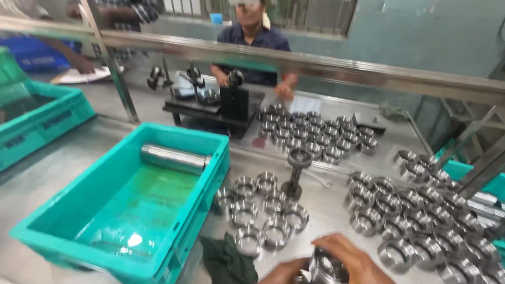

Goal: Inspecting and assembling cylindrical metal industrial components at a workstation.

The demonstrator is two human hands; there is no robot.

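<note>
left hand [284,272]: cut by bottom edge | metal ring [327,268]: mostly covered (right hand [351,259] over it)

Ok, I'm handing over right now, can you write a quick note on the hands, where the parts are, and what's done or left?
Right hand and left hand together grip one metal ring at the bottom edge.
Small cluster of rings sits by the teal crate; a bigger batch lies to the right.
Gauge stand stands between them; dark cloth beside the hands.
Which rings are finished cannot be told.
</note>
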